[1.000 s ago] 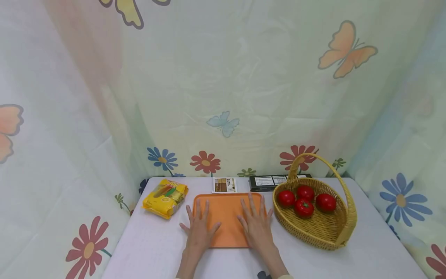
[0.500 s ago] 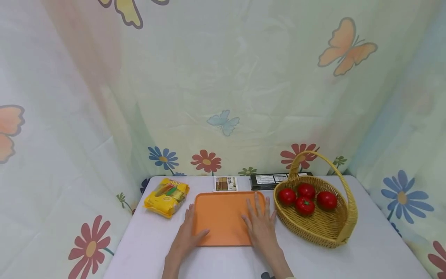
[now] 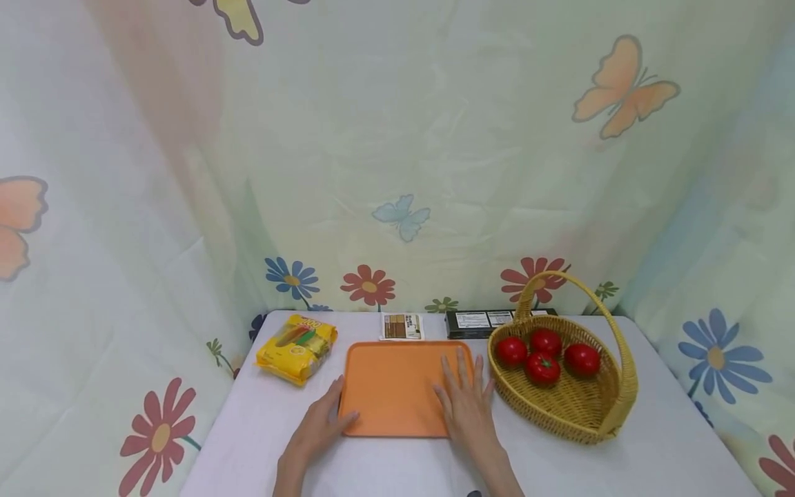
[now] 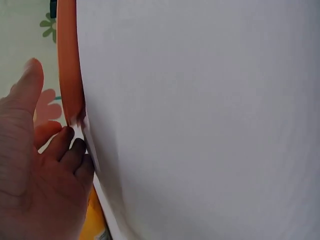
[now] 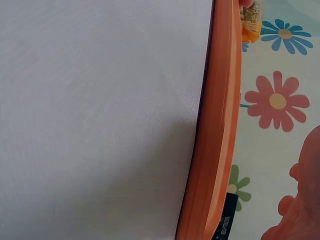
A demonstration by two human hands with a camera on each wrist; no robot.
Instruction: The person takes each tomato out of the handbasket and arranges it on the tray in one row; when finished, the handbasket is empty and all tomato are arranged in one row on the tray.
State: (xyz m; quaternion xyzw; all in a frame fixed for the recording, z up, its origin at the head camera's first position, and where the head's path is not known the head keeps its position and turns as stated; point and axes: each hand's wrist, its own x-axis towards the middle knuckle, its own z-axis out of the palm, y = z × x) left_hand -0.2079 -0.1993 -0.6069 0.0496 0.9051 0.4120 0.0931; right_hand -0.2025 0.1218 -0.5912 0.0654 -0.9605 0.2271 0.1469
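Observation:
A shallow orange tray (image 3: 391, 393) lies flat on the white table, between my two hands. My left hand (image 3: 315, 426) is at its left side, fingers along the edge and thumb extended at the near left corner. In the left wrist view, the fingertips (image 4: 77, 150) meet the end of the tray's orange edge (image 4: 69, 60), while the thumb stands apart from it. My right hand (image 3: 470, 414) is spread over the tray's right edge. The right wrist view shows the tray's near side (image 5: 215, 120) and only part of the right hand (image 5: 302, 200).
A yellow food package (image 3: 297, 348) lies left of the tray. Behind it are a small printed packet (image 3: 402, 326) and a black box (image 3: 473, 323). A wicker basket (image 3: 574, 411) with a tall handle stands to the right, holding several red tomatoes (image 3: 543, 368). Flowered curtains (image 3: 397, 138) surround the table.
My left hand has moved left and nearer, from over the tray with fingers spread to its left edge. My right hand has shifted slightly right. The tray has hardly moved.

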